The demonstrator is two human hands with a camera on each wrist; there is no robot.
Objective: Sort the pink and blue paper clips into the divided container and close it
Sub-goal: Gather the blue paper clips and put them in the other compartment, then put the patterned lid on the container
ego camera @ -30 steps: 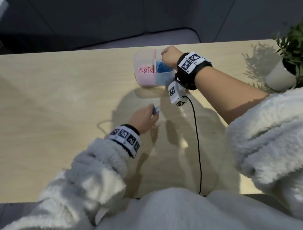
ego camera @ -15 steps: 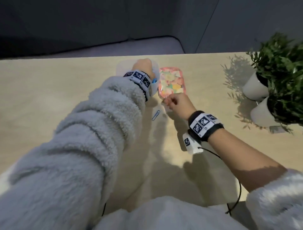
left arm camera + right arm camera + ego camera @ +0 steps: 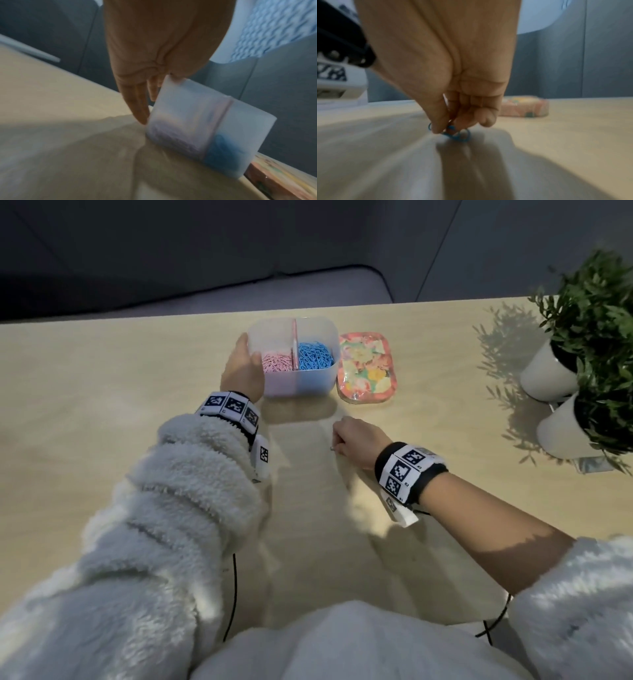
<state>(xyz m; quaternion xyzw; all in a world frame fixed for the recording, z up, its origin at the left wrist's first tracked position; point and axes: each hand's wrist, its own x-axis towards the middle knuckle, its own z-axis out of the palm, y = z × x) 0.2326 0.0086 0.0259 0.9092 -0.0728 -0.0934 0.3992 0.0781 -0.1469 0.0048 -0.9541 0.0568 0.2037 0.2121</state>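
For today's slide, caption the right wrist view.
Right hand pinches a blue paper clip on the table, floral lid behind.

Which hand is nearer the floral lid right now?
Right. The right hand pinches a blue clip just in front of the floral lid; the left hand holds the container's far side.

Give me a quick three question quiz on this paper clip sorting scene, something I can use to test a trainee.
1. True or false: the floral lid is already on the divided container.
2. Which compartment holds the blue paper clips, seen from the head camera: A) the left one, B) the right one?
3. What do the right hand fingers pinch at the table?

Key
1. False. The lid lies on the table, right of the open container.
2. B. The pink paper clips fill the left one, nearest the left hand holding the container.
3. A blue paper clip.
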